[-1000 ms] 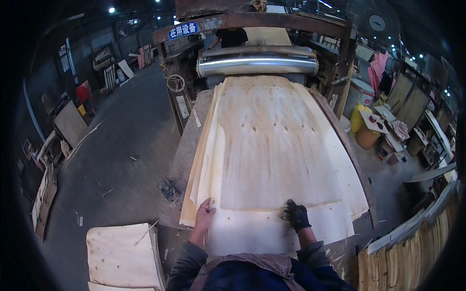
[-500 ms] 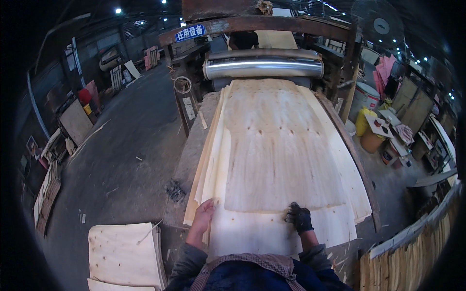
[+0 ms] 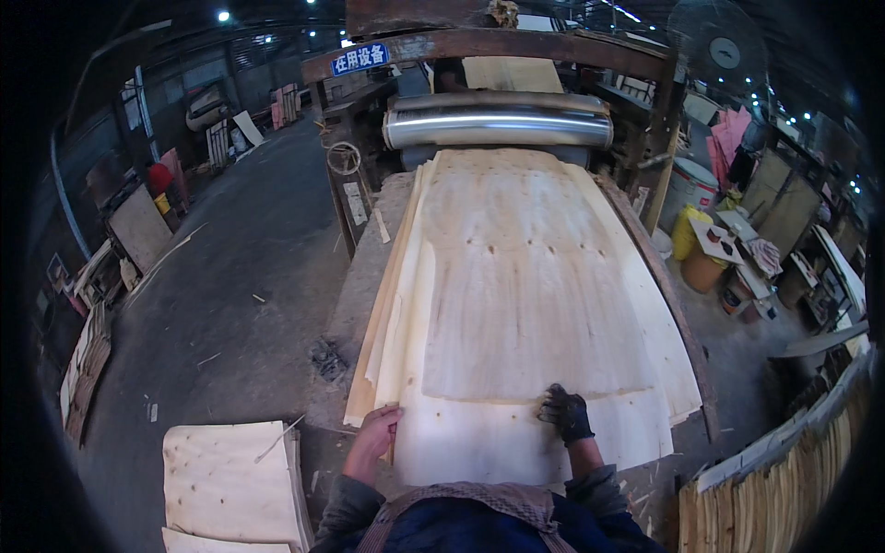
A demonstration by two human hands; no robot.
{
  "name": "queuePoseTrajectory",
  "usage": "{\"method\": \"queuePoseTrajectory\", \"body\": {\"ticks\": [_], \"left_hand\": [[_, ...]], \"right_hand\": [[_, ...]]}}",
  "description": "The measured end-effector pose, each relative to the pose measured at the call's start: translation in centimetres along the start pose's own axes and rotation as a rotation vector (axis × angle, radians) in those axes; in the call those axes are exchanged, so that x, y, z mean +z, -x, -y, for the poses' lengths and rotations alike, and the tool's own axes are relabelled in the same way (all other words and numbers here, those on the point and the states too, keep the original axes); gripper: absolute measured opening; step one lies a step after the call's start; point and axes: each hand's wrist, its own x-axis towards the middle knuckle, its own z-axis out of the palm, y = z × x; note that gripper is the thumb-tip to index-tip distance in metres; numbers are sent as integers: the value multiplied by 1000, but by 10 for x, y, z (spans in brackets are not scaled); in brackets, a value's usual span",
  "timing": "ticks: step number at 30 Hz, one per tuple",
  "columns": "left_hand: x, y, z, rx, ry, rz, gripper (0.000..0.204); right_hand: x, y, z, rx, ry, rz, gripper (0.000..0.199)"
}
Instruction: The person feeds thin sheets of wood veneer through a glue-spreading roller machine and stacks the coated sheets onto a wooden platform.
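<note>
A large pale wood veneer sheet (image 3: 525,433) lies on the stack in front of me. On top of it is a smaller, browner veneer sheet (image 3: 535,313) with a row of knots across its middle. My bare left hand (image 3: 376,433) pinches the pale sheet's left edge near the front corner, fingers pressed together. My right hand (image 3: 567,415), in a dark glove, rests across the front edge of the browner sheet, its fingers bent and somewhat apart. Its fingertips' underside is hidden.
A shiny metal roller (image 3: 498,127) in a rusty frame spans the stack's far end. A handwheel (image 3: 344,158) sits at its left. Veneer piles stand at lower left (image 3: 230,479) and lower right (image 3: 774,479). Buckets (image 3: 705,269) are at right. A person (image 3: 450,76) is behind the roller.
My left hand has slid down the left edge, nearer to me. My right hand stays at the browner sheet's front edge. The person behind the roller has shifted left, partly out of sight.
</note>
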Motion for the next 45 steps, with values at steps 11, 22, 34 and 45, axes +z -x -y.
{"method": "queuePoseTrajectory", "body": {"ticks": [11, 22, 34, 45], "left_hand": [[-5, -10, 32, 60, -62, 4, 25], [-3, -13, 39, 153, -105, -106, 25], [-19, -27, 61, 157, -43, -32, 28], [13, 9, 15, 207, 142, 124, 24]], "right_hand": [[-9, 4, 4, 22, 124, -33, 17], [19, -87, 39, 82, 71, -50, 16], [25, -135, 10, -245, 267, 545, 35], [16, 116, -40, 414, 26, 253, 34]]}}
